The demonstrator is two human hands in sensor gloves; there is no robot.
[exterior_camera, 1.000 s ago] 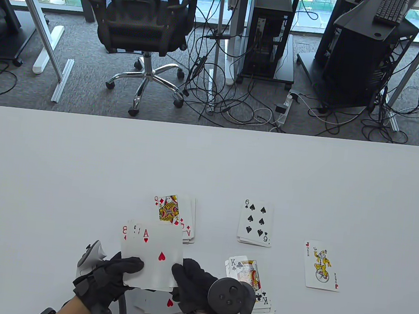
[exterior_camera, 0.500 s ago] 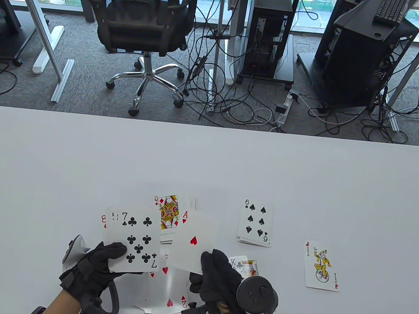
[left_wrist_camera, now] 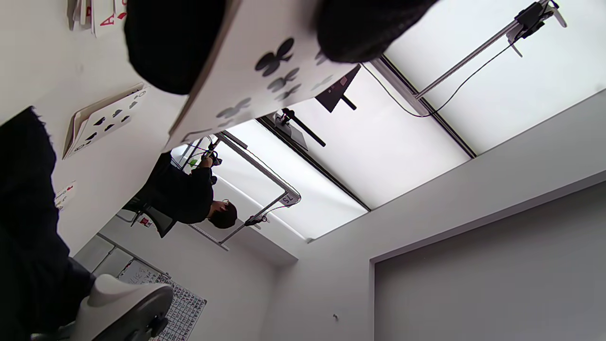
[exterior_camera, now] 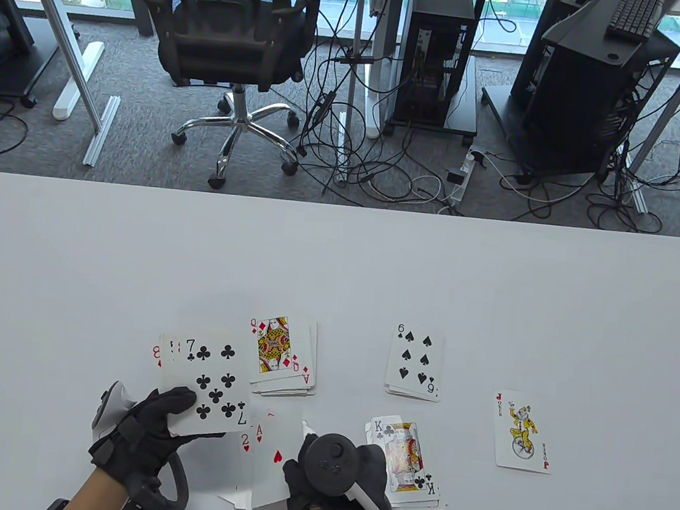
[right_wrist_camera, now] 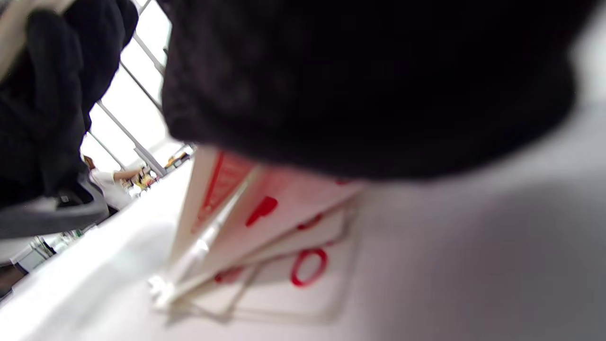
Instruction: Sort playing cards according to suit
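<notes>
Gripped fan of cards [exterior_camera: 200, 383] fills left hand [exterior_camera: 154, 430].

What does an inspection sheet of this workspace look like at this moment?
Surface: white table, mostly bare.
Job's things: diamonds pile, spades pile, clubs pile, hearts pile topped by an ace, joker apart.
Clutter: nothing seen.
Grippers: left hand holds a fan of cards, seven of clubs in front; right hand rests at the hearts pile, fingers hidden.
Cables: tangled on the floor.
Surroundings: office chair, computer towers.
</notes>
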